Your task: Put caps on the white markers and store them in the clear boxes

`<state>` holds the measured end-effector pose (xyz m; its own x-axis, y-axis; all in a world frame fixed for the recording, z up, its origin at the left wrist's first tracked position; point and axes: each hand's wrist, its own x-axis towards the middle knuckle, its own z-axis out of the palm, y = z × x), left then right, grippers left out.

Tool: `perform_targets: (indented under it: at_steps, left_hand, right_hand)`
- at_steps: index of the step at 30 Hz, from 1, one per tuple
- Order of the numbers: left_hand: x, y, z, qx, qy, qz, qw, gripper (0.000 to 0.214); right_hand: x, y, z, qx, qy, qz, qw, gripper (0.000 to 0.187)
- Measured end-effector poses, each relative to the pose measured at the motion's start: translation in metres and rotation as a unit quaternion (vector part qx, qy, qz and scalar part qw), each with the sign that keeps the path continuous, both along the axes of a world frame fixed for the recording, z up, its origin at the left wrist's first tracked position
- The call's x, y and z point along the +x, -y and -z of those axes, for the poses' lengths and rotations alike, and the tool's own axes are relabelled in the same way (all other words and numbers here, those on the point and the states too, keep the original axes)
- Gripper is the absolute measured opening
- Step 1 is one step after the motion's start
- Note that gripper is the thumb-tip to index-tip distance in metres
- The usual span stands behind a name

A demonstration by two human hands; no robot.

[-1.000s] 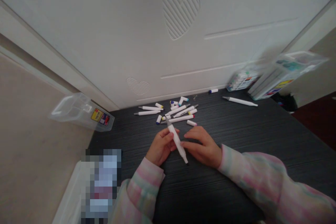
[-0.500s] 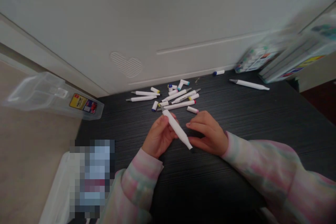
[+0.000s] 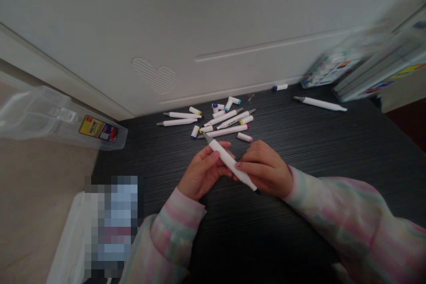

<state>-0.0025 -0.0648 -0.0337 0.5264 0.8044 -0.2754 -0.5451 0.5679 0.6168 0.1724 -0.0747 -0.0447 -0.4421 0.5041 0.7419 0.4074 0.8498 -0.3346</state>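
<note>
At the far left a clear plastic case (image 3: 104, 135) is leaning out past the edge of the desk (image 3: 156, 153), its other end running out of view. Below, a pixelated patch is hiding whatever is lying there. The left hand (image 3: 201, 171) is grasping a white marker (image 3: 229, 160), thumb on top; the right hand (image 3: 266, 169) is pinching its lower part, partly masking the dark end. Beyond the hands, loose markers (image 3: 229, 131) and caps (image 3: 245, 136) are lying in an overlapping heap near the wall (image 3: 206, 22). Farther right, a lone marker (image 3: 321, 104) is resting before a clear pack (image 3: 329, 71) holding blurred markers, and a tall case (image 3: 379, 73) is being cut off by the frame. The dark desktop is stretching from the right sleeve (image 3: 342, 211) to its slanting right edge.
</note>
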Motion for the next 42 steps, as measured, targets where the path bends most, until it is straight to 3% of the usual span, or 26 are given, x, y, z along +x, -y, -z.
perform_targets:
  at_steps: [8, 11, 13, 15, 18, 22, 24, 27, 36, 42]
  left_hand:
    - [0.002, -0.001, 0.001, 0.002, -0.003, 0.019, 1.0, 0.027]
    - [0.001, -0.003, 0.003, 0.009, -0.028, 0.017, 0.999, 0.028]
    - [0.0, -0.005, 0.005, 0.016, -0.038, 0.012, 0.999, 0.03]
    - [-0.001, -0.006, 0.007, 0.025, -0.043, 0.003, 0.999, 0.031]
    - [-0.003, -0.007, 0.006, 0.035, -0.049, -0.01, 0.998, 0.03]
    - [-0.002, -0.006, 0.004, 0.043, -0.055, -0.016, 0.997, 0.027]
    - [-0.002, -0.006, 0.004, 0.046, -0.058, -0.02, 0.997, 0.026]
    - [-0.002, -0.006, 0.003, 0.053, -0.065, -0.026, 0.996, 0.026]
    - [0.001, -0.004, 0.001, 0.097, -0.121, -0.042, 0.987, 0.026]
    - [0.005, -0.018, -0.011, 0.182, -0.248, -0.079, 0.948, 0.023]
  right_hand:
    - [-0.001, 0.002, 0.004, -0.006, -0.004, -0.002, 1.0, 0.024]
    - [0.001, 0.002, -0.002, -0.058, -0.082, -0.003, 0.995, 0.028]
    - [0.004, -0.001, -0.008, -0.163, -0.231, 0.037, 0.959, 0.026]
    - [0.007, -0.008, -0.015, -0.244, -0.38, 0.1, 0.887, 0.02]
    - [0.012, -0.02, -0.025, -0.278, -0.498, 0.153, 0.807, 0.012]
    - [0.015, -0.03, -0.033, -0.392, -0.605, 0.128, 0.681, 0.026]
    - [0.014, -0.03, -0.034, -0.438, -0.632, 0.098, 0.632, 0.031]
    - [0.011, -0.027, -0.034, -0.466, -0.647, 0.06, 0.601, 0.035]
    - [0.015, -0.028, -0.021, -0.5, -0.664, 0.008, 0.556, 0.032]
    - [0.021, -0.037, -0.006, -0.518, -0.692, 0.007, 0.502, 0.031]
